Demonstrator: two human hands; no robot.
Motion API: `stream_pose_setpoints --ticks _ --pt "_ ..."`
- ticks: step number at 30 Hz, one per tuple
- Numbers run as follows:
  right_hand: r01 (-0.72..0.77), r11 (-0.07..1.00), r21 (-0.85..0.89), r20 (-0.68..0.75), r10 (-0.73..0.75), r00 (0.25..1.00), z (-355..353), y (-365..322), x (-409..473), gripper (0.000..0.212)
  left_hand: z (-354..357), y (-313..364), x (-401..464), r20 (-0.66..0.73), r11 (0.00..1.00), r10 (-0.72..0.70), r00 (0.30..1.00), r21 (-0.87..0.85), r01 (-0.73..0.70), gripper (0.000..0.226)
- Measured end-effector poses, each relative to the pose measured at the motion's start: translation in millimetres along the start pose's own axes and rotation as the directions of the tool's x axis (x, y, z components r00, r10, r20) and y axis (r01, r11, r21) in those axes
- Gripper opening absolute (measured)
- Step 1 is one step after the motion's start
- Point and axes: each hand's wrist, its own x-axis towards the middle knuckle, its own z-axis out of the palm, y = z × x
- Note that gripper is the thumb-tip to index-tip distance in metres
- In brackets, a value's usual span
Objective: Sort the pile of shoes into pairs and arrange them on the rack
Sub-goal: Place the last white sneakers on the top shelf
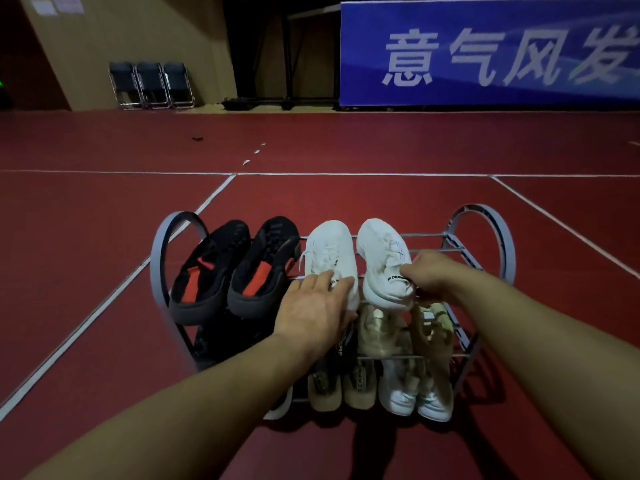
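Red court floor [104,237] lay under the rack [485,220]; your left hand [313,315] rested flat on one white shoe [330,254], your right hand [427,275] pinched its mate [381,258] on top.

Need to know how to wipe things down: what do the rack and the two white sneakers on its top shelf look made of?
Rack: probably painted metal, matte grey, with thin rods and curved strip ends. White sneakers: seemingly soft knit or mesh uppers, matte, with laces and thick rubbery-looking soles.

Grey rack [160,251]; 2 black shoes [235,268] with red patches; 2 white sneakers [356,258]; dark red floor [104,209].
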Motion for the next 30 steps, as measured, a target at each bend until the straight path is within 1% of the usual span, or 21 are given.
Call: stream_pose_setpoints --ticks 2,5,8,12,13,14,16,17,18,19,21,23,24,27,30 --pt "-0.010 1.000 0.014 -0.001 0.010 1.000 -2 5 -1 0.019 -2 -6 2 0.027 0.998 -0.046 0.999 -0.032 0.047 0.057" --pt "0.013 0.997 0.079 0.013 -0.015 1.000 5 2 -8 0.017 -1 -5 4 0.055 0.999 -0.033 0.998 -0.030 0.035 0.056" --pt "0.038 0.995 0.092 -0.004 -0.038 0.999 10 -6 -13 0.015 1 -7 8 0.058 0.997 -0.032 0.998 -0.064 0.036 0.057" --pt "-0.028 0.998 0.059 0.024 0.026 0.999 2 -6 -20 0.014 -2 -5 1 0.071 0.995 -0.031 0.997 -0.093 0.038 0.057" --pt "-0.040 0.997 0.073 0.002 0.040 0.999 -1 -7 -20 0.017 -5 -4 -1 0.054 0.994 -0.032 0.998 -0.103 0.037 0.056" --pt "-0.022 0.998 0.061 -0.058 0.026 0.998 -4 -9 -16 0.023 -9 -5 0 0.001 0.993 -0.041 0.999 -0.110 0.041 0.053" --pt "0.056 0.995 -0.084 -0.247 -0.076 0.966 -12 -14 -8 0.032 -19 -9 6 -0.165 0.989 -0.069 0.984 -0.137 0.047 0.045" --pt "0.085 0.982 -0.171 -0.328 -0.138 0.935 -15 -18 -3 0.032 -23 -13 12 -0.219 0.987 -0.073 0.973 -0.159 0.038 0.040" --pt "0.117 0.967 -0.227 -0.363 -0.195 0.911 -15 -23 1 0.029 -26 -17 18 -0.220 0.982 -0.072 0.973 -0.187 0.030 0.036" --pt "0.160 0.948 -0.274 -0.366 -0.257 0.894 -15 -29 3 0.025 -28 -23 25 -0.186 0.973 -0.080 0.979 -0.226 0.037 0.034" --pt "0.251 0.899 -0.359 -0.323 -0.372 0.870 -6 -41 8 0.025 -29 -34 42 -0.081 0.950 -0.118 0.990 -0.299 0.089 0.032" --pt "0.329 0.854 -0.403 -0.261 -0.451 0.853 6 -51 19 0.026 -24 -47 61 -0.036 0.933 -0.166 0.985 -0.330 0.145 0.031" --pt "0.356 0.842 -0.406 -0.244 -0.475 0.846 9 -56 28 0.025 -20 -53 73 -0.018 0.929 -0.186 0.982 -0.327 0.170 0.030" --pt "0.424 0.823 -0.378 -0.196 -0.519 0.832 14 -67 52 0.029 -11 -68 110 0.039 0.934 -0.163 0.986 -0.316 0.167 0.026" --pt "0.464 0.813 -0.351 -0.133 -0.534 0.835 3 -76 72 0.029 2 -77 141 0.051 0.868 -0.164 0.985 -0.467 0.168 0.015"
